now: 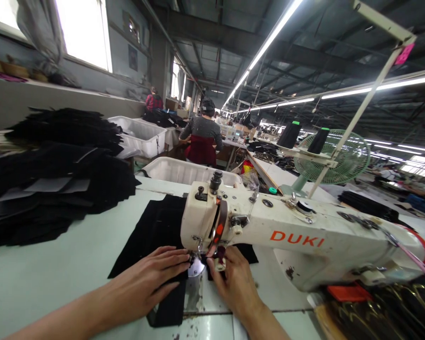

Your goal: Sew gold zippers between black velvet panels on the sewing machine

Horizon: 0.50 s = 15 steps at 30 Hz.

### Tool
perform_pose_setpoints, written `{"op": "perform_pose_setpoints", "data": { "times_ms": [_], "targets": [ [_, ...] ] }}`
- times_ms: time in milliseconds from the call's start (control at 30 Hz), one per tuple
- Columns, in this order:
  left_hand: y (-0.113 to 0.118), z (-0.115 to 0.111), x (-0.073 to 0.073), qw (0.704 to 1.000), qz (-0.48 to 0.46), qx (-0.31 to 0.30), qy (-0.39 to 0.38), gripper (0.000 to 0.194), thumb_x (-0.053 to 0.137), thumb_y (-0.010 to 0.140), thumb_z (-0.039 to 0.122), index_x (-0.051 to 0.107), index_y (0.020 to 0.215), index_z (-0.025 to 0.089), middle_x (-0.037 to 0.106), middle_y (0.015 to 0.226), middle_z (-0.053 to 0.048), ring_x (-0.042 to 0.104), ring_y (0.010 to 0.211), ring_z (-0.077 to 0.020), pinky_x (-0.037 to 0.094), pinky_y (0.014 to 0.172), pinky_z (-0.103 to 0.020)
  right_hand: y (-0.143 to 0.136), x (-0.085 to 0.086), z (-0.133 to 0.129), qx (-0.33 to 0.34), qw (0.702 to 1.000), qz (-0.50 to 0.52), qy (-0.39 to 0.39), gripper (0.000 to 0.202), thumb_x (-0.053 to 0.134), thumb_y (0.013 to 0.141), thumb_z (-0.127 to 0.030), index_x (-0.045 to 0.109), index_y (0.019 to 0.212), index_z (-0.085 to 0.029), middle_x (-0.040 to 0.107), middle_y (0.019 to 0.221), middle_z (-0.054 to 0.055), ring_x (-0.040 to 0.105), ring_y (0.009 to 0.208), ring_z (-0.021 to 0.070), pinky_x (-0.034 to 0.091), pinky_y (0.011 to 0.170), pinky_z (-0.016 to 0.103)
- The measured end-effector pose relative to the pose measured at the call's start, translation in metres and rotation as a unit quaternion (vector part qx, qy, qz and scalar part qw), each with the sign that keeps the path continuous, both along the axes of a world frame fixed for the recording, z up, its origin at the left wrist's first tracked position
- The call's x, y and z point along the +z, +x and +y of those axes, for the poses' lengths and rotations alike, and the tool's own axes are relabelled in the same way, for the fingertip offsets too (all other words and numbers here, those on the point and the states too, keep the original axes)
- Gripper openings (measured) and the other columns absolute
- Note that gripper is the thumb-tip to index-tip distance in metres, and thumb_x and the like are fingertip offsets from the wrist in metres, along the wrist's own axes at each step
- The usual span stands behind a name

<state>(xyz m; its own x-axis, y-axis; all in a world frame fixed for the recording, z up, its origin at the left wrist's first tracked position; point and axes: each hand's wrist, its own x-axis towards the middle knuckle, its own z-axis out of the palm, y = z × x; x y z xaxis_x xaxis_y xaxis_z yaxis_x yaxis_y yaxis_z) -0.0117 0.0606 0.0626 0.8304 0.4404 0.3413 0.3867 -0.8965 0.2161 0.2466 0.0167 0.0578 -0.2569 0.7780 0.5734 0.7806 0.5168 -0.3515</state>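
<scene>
A black fabric piece [156,226] lies on the bed of a white sewing machine [269,231], passing beneath its head. My left hand [156,278] rests flat on the fabric, left of the needle area, its fingers stretched together toward the presser foot [197,255]. On the other side of the foot, my right hand [235,283] is closed with bent fingers around the fabric's edge; the exact grip is partly hidden. A small lit patch shows on the metal plate between both hands. Part of the black fabric hangs toward me below my left hand.
Stacks of black cut fabric [56,189] stand on the left. White plastic bins [194,171] are behind the machine. Thread cones [289,134] and a green fan [333,156] stand at right. Dark pieces [393,307] lie at lower right. A co-worker [201,134] sits ahead.
</scene>
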Motion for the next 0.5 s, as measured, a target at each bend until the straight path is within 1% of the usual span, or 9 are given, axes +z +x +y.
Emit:
{"op": "perform_pose_setpoints", "data": {
  "times_ms": [67,133,233,300,333,400,433,467,500],
  "targets": [
    [-0.003,0.001,0.0,0.999,-0.012,0.024,-0.017,0.042,0.06,0.098,0.033,0.055,0.14,0.034,0.06,0.14,0.004,0.056,0.129,-0.0187,0.044,0.11,-0.032,0.006,0.0,0.001,-0.018,1.0,-0.004,-0.006,0.018,0.053,0.094,-0.014,0.066,0.084,-0.021,0.067,0.09,0.006,0.061,0.085,0.0217,0.047,0.078,0.032],
    [-0.006,0.005,-0.001,0.998,-0.021,0.057,-0.016,0.036,0.054,0.101,0.036,0.058,0.137,0.035,0.06,0.14,0.004,0.055,0.13,-0.0181,0.045,0.109,-0.03,0.011,-0.002,0.003,-0.043,0.999,-0.004,-0.012,0.018,0.054,0.095,-0.014,0.066,0.083,-0.02,0.067,0.09,0.006,0.061,0.086,0.0215,0.046,0.08,0.032],
    [-0.006,0.015,-0.002,0.995,-0.013,0.097,0.014,0.04,0.043,0.106,0.034,0.05,0.145,0.029,0.053,0.148,-0.002,0.049,0.136,-0.0214,0.039,0.114,-0.039,0.014,-0.008,0.008,-0.082,0.996,-0.007,-0.014,0.018,0.053,0.095,-0.012,0.066,0.083,-0.018,0.066,0.088,0.007,0.062,0.087,0.0225,0.046,0.082,0.034],
    [-0.006,0.019,-0.002,0.994,0.003,0.102,0.044,0.043,0.046,0.105,0.036,0.047,0.147,0.027,0.051,0.148,-0.004,0.049,0.136,-0.0238,0.036,0.115,-0.043,0.014,-0.01,0.011,-0.097,0.995,-0.013,-0.012,0.018,0.054,0.093,-0.008,0.065,0.083,-0.017,0.066,0.087,0.007,0.063,0.086,0.023,0.047,0.082,0.035],
    [-0.007,0.019,-0.003,0.992,0.012,0.106,0.062,0.044,0.049,0.103,0.037,0.048,0.146,0.028,0.053,0.147,-0.004,0.051,0.134,-0.0239,0.037,0.114,-0.043,0.013,-0.01,0.011,-0.1,0.995,-0.016,-0.01,0.018,0.055,0.092,-0.006,0.066,0.083,-0.017,0.066,0.088,0.007,0.063,0.086,0.0231,0.048,0.081,0.035],
    [-0.013,0.014,-0.004,0.987,0.022,0.125,0.103,0.043,0.052,0.102,0.034,0.051,0.144,0.027,0.056,0.143,-0.006,0.057,0.128,-0.0247,0.046,0.108,-0.04,0.012,-0.006,0.008,-0.099,0.995,-0.021,-0.004,0.019,0.057,0.088,-0.002,0.067,0.083,-0.018,0.067,0.09,0.007,0.064,0.087,0.0232,0.049,0.08,0.034],
    [-0.018,0.009,-0.005,0.982,0.024,0.137,0.126,0.043,0.053,0.1,0.033,0.055,0.142,0.026,0.059,0.14,-0.008,0.061,0.123,-0.0265,0.051,0.102,-0.039,0.011,-0.003,0.004,-0.096,0.995,-0.023,-0.002,0.02,0.058,0.087,-0.001,0.067,0.084,-0.018,0.067,0.092,0.007,0.065,0.088,0.0231,0.05,0.08,0.034],
    [-0.024,0.004,-0.007,0.978,0.027,0.145,0.147,0.041,0.057,0.097,0.036,0.061,0.136,0.026,0.065,0.132,-0.01,0.067,0.115,-0.0289,0.056,0.094,-0.038,0.008,0.001,-0.002,-0.089,0.996,-0.025,-0.001,0.019,0.06,0.087,-0.002,0.068,0.084,-0.019,0.068,0.094,0.006,0.065,0.089,0.0226,0.051,0.081,0.034],
    [-0.031,-0.003,-0.009,0.974,0.026,0.152,0.168,0.037,0.062,0.093,0.041,0.069,0.126,0.026,0.073,0.119,-0.01,0.072,0.104,-0.0306,0.06,0.085,-0.036,0.005,0.005,-0.01,-0.082,0.996,-0.025,-0.002,0.016,0.061,0.09,-0.006,0.068,0.087,-0.02,0.068,0.097,0.006,0.066,0.092,0.0222,0.052,0.083,0.034]
  ]
}}
